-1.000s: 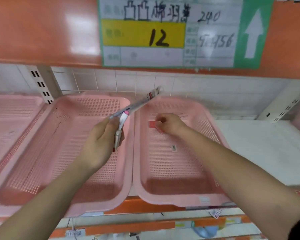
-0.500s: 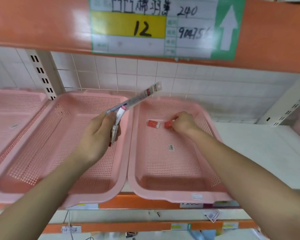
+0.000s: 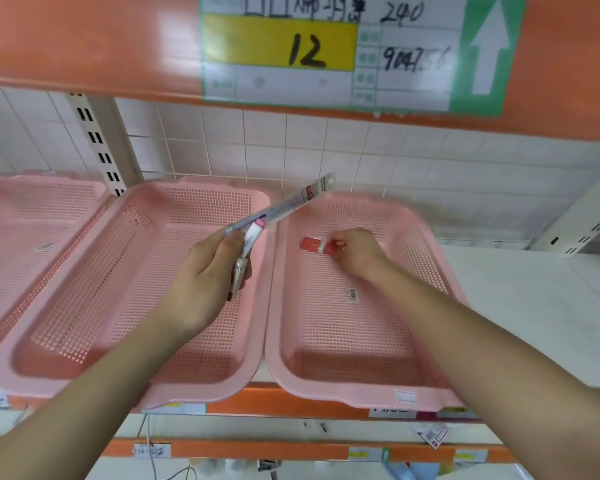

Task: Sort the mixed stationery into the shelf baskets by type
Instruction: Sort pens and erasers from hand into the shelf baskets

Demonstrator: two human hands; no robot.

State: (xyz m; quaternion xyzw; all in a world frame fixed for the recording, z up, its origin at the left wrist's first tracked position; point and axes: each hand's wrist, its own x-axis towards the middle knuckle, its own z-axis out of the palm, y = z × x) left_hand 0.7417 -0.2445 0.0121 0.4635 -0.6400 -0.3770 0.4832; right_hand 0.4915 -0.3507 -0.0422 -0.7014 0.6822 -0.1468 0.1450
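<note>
My left hand grips a long packaged pen and a short white pen with a pink band, held over the gap between two pink mesh baskets. My right hand reaches into the right basket and pinches a small red eraser at the basket floor. A second red eraser lies just left of it, touching or nearly touching. The middle basket under my left hand holds nothing visible.
A third pink basket sits at far left. An orange shelf board with a price sign reading 12 hangs overhead. White bare shelf surface extends right of the baskets. A slotted upright stands behind.
My right hand has set one red eraser on the right basket's floor and brought a second one down beside it. My left hand has kept its pens almost still.
</note>
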